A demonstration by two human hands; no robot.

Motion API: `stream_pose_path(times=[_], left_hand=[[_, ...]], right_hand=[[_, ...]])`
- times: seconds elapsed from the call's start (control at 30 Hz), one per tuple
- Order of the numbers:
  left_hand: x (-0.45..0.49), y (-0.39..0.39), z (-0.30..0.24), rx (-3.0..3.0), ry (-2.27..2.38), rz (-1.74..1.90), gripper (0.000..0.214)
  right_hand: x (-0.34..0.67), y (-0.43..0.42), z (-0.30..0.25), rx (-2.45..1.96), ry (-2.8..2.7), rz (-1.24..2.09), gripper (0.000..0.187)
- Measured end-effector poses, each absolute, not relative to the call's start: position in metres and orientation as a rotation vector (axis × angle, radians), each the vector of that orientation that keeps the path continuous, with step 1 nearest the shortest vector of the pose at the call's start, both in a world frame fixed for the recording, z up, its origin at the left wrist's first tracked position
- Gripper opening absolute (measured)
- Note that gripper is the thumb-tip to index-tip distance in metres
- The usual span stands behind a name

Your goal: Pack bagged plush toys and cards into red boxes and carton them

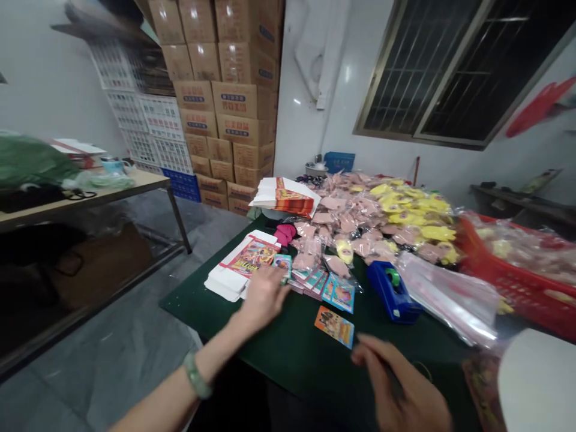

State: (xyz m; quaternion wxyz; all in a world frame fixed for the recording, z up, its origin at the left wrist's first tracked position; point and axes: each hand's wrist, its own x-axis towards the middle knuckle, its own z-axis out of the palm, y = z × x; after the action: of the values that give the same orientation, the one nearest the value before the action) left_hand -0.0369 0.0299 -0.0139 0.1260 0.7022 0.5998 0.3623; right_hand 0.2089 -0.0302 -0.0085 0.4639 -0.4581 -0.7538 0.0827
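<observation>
My left hand (263, 297) reaches across the dark green table (288, 354) and rests by a flattened printed carton (243, 264), its fingertips touching a small blue card (282, 263) at the end of a row of cards (321, 285). Its fingers are curled and blurred. My right hand (400, 384) hovers low at the table's near edge, fingers bent and smeared by motion, just right of a single orange card (334, 325) lying flat. A blue tape dispenser (393, 292) stands beyond it.
A large heap of bagged pink and yellow toys (382, 219) covers the table's far side. A red basket (517, 282) with more bags sits right, clear plastic bags (450, 294) beside it. Flat cartons (285, 198) are stacked behind. Cardboard boxes (225, 102) line the wall; a wooden table (85, 195) stands left.
</observation>
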Motion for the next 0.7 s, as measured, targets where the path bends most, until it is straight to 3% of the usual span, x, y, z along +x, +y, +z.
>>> stream_pose_path(times=[0.07,0.17,0.4,0.57,0.7], left_hand=[[-0.091,0.041,-0.024,1.936,1.980,1.070,0.050],[-0.130,0.047,-0.046,1.815,2.322,0.807,0.074],[-0.133,0.049,-0.080,1.814,2.535,0.638,0.089],[-0.140,0.037,-0.071,1.829,2.478,0.890,0.103],[-0.130,0.011,-0.047,1.790,2.316,1.315,0.089]], right_hand=[[0.149,0.032,0.000,-1.002,-2.003,0.357,0.025],[0.058,0.116,0.003,-1.125,-2.327,0.372,0.033],[-0.052,0.176,-0.018,-1.377,-2.438,0.236,0.036],[-0.043,0.177,0.030,-1.364,-2.468,0.240,0.026],[-0.019,0.128,0.071,-0.999,-2.562,0.244,0.019]])
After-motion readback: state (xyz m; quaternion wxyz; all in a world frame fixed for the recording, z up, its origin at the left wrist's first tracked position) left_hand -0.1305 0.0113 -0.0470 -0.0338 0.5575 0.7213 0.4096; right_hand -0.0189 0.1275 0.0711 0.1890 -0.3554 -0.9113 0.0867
